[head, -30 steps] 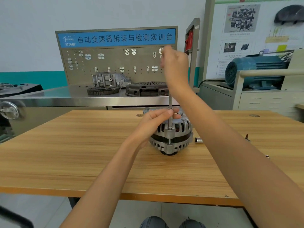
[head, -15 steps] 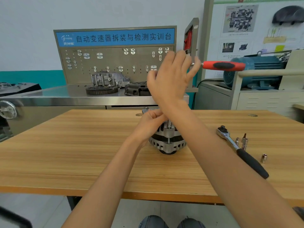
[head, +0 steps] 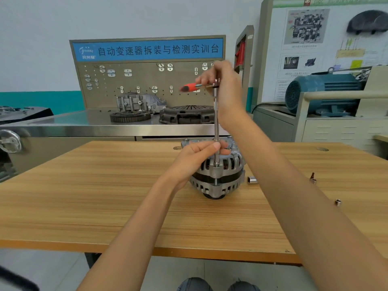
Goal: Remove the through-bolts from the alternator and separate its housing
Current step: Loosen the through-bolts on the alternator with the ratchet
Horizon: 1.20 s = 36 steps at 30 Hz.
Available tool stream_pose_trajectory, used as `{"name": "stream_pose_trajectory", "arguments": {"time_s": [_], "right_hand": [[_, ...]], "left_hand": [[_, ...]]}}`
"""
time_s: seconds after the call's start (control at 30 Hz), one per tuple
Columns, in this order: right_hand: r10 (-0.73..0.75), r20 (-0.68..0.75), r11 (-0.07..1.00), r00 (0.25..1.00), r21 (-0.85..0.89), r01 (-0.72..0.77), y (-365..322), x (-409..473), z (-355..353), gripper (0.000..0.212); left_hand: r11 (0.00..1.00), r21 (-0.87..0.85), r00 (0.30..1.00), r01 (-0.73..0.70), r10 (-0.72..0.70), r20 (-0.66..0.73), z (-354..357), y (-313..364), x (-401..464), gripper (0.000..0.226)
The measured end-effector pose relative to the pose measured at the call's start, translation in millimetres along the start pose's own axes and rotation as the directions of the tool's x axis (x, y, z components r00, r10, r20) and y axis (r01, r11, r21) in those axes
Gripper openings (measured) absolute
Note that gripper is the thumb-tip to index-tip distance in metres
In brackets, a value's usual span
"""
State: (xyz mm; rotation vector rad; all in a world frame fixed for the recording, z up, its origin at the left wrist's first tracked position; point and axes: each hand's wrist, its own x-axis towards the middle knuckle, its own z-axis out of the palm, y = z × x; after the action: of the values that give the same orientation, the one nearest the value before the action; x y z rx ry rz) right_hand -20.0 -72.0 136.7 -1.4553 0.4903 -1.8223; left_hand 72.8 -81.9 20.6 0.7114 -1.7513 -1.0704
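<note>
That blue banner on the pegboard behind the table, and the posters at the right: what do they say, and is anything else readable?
"自动变速器拆装与检测实训台": white characters on the blue banner atop the pegboard.
Logo at the banner's left end: too blurred to read.
Wall posters: captions and text blocks too small to read.
Alternator, ratchet, loose sockets: no readable marking.

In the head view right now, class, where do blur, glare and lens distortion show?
Head view: the red ratchet handle is motion-blurred; the steel bench shows a soft sheen; the wide lens bends the table edges; the alternator stays sharp.
</note>
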Motion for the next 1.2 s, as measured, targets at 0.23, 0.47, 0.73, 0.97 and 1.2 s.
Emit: {"name": "stream_pose_trajectory", "arguments": {"time_s": [0.23,0.47,0.73,0.97,1.2], "right_hand": [[-0.553,0.069,-0.023,0.831,-0.997,0.068,24,-26,6,0.037],[-0.469,0.15,0.055,0.87,-0.978,0.199,18,-16,1,0.03],[-0.132,0.025,0.868,0.991,-0.479,0.128,5,-13,-4,0.012],[0.053,0.008,0.926,0.999,-0.375,-0.046,-9,-9,-7,0.026],[-0.333,0.147,-0.137,0.931,-0.985,0.107,12,-16,-11,0.038]], "left_hand": [[0.999,-0.021,0.996,-0.035,0.033,-0.087,2,-10,4,0.038],[0.998,-0.058,1.0,-0.014,0.015,0.019,-1,-3,2,0.029],[1.0,-0.024,1.0,0.014,-0.013,0.023,0,4,-1,0.032],[0.992,0.052,0.993,0.114,-0.114,0.008,3,12,-1,0.02],[0.996,0.004,0.992,0.093,-0.093,-0.084,11,10,0,0.013]]}}
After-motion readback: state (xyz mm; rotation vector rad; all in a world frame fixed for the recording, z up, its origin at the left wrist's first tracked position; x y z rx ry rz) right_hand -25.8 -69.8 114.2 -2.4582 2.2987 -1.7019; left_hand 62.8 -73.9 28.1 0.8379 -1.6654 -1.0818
